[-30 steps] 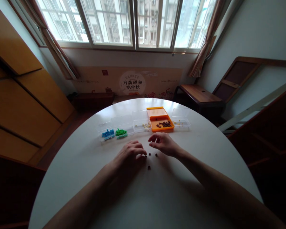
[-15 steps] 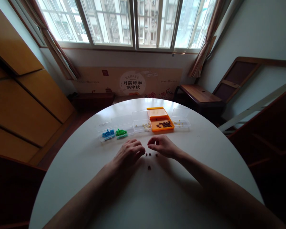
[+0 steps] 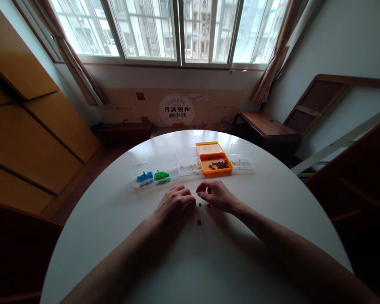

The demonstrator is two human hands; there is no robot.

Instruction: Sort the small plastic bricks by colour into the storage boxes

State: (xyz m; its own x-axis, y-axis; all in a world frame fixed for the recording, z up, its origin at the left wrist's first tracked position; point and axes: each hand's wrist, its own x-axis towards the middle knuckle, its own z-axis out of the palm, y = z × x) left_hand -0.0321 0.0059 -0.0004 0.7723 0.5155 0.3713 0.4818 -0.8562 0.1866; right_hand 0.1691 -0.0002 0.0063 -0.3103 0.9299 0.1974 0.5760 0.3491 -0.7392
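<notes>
My left hand (image 3: 178, 200) rests low over the white round table, its fingers curled and the thumb and fingertips closed around a small dark brown piece that they mostly hide. Facing it, my right hand (image 3: 215, 195) is curved, with a narrow gap between thumb and index fingertip and nothing visible there. Between the hands lies a brown piece (image 3: 200, 204); another brown piece (image 3: 208, 205) sits just below my right hand. Nearer to me on the tabletop is a slightly larger brown piece (image 3: 199, 223).
Beyond my hands an open orange box (image 3: 205, 171) holds many brown pieces. Clear boxes flank it: one with blue pieces (image 3: 145, 177), one with green pieces (image 3: 161, 175), and two with pale yellow bits (image 3: 194, 166). The white table (image 3: 114, 211) has a curved edge.
My left hand has shifted slightly right, and its fingertips now cover the leftmost small brown piece. My right hand stays nearly in place.
</notes>
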